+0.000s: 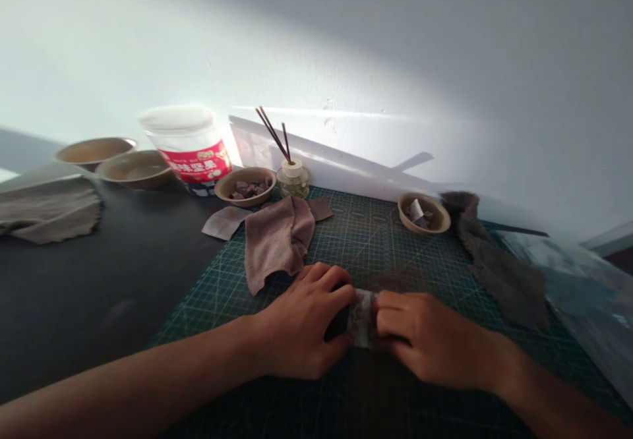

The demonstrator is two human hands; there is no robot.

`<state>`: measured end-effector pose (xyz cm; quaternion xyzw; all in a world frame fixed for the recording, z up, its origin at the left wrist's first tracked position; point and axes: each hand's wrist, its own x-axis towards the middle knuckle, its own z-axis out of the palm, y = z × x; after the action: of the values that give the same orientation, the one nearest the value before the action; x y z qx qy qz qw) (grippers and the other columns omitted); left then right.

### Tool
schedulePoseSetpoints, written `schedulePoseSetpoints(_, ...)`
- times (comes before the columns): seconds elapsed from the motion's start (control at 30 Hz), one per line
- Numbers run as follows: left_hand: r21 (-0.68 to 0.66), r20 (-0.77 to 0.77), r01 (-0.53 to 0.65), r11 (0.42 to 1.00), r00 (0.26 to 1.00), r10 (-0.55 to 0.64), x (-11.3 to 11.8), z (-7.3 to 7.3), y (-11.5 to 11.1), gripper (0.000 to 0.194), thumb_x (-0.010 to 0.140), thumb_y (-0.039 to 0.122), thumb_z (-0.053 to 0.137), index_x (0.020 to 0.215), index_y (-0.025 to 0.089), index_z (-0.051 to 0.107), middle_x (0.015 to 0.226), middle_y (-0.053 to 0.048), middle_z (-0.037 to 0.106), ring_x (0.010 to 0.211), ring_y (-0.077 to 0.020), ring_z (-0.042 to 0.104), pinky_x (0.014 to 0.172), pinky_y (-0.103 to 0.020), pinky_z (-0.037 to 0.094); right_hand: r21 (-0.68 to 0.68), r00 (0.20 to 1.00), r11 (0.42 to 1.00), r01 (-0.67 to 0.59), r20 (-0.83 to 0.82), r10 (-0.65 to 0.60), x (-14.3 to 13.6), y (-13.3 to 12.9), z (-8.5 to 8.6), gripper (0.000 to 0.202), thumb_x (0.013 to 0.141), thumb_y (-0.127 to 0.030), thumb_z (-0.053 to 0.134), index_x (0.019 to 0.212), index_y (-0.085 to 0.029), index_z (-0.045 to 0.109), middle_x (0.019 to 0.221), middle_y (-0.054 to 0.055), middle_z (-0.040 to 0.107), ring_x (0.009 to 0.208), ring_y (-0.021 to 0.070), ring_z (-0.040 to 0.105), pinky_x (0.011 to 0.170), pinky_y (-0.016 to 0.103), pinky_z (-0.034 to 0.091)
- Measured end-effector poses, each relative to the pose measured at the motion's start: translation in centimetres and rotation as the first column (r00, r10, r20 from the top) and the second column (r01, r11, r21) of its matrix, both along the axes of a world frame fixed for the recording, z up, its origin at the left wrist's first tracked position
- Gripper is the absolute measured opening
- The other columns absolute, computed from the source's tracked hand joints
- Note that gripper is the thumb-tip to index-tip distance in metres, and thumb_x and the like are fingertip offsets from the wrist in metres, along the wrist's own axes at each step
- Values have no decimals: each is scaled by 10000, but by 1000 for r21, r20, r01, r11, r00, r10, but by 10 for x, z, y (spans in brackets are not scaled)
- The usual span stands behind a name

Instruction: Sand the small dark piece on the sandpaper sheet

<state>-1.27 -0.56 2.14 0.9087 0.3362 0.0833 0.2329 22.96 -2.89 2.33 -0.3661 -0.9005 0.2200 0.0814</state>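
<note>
A small whitish piece with brown smudges (362,318) lies on the green cutting mat (346,228), between my two hands. My left hand (309,320) grips its left edge, thumb below and fingers above. At its right edge, the fingers of my right hand (420,333) are curled and pressed together on it; that hand is slightly blurred. A crumpled brownish-pink cloth (277,238) lies just beyond my left hand. Dark smudges mark the mat above the piece.
Behind stand a bowl of brown chunks (247,186), a reed diffuser (293,178), a red-labelled tub (190,152) and a bowl with a white scrap (424,213). Two bowls and a grey cloth (49,208) are left. Dark fuzzy cloth (504,271) lies right.
</note>
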Motion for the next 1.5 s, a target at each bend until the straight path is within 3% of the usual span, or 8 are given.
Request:
schedulePoseSetpoints(0.17,-4,-10,0,1000,1000,0,-1,1,0,385,781,293,689,1154,240,613,1227,-80,557,1085,-305,498,985,-516,435,74,980,977,200,-37,-198,0,3,-3,126,949,-95,579,870,-193,580,947,14,616,866,164,599,774,297,436)
schedulePoseSetpoints(0.37,13,1,0,1000,1000,0,-1,0,0,334,781,298,685,1100,224,613,1193,-85,566,1084,-306,502,977,-506,442,20,1000,1000,17,-16,-17,-3,-1,-3,152,888,-58,619,884,-207,584,953,-6,618,852,151,597,734,277,422)
schedulePoseSetpoints(0.5,13,-9,6,1000,1000,-6,-1,0,1,358,784,301,687,1128,232,613,1212,-84,559,1092,-310,502,986,-518,436,77,978,975,206,-35,-204,-3,1,-4,136,951,-94,575,858,-192,560,936,10,606,843,156,596,756,293,432)
schedulePoseSetpoints(0.87,16,1,7,1000,1000,-7,-1,-2,0,368,787,302,684,1142,237,613,1220,-85,558,1096,-314,498,984,-528,428,76,974,971,225,-7,-225,-1,0,-1,145,943,-95,575,842,-197,556,915,3,605,813,149,598,733,286,430)
schedulePoseSetpoints(1.0,11,1,2,1000,1000,-2,-1,-1,0,363,785,292,682,1137,226,617,1215,-88,556,1103,-314,495,992,-526,426,32,998,998,61,32,-62,-3,-2,0,153,895,-59,603,880,-208,573,946,-9,614,824,148,597,719,278,415)
schedulePoseSetpoints(1.17,8,0,7,1000,1000,-7,-1,0,0,379,795,294,677,1163,232,612,1226,-84,553,1101,-309,495,993,-528,421,74,972,971,227,43,-231,4,0,5,149,949,-95,561,840,-197,552,922,2,604,824,155,601,733,293,416)
schedulePoseSetpoints(1.33,3,-6,3,1000,1000,-3,0,0,1,346,784,291,678,1118,220,616,1222,-89,555,1103,-313,493,990,-527,423,-22,999,1000,2,41,-1,2,-2,7,156,886,-65,614,894,-217,579,964,-15,624,850,149,601,728,277,410)
schedulePoseSetpoints(1.5,7,3,8,1000,1000,-8,0,-1,1,363,787,286,682,1139,231,612,1227,-86,556,1099,-309,494,987,-525,420,45,982,981,190,-16,-189,-2,6,1,133,942,-96,578,851,-192,561,927,7,598,847,156,591,753,288,418)
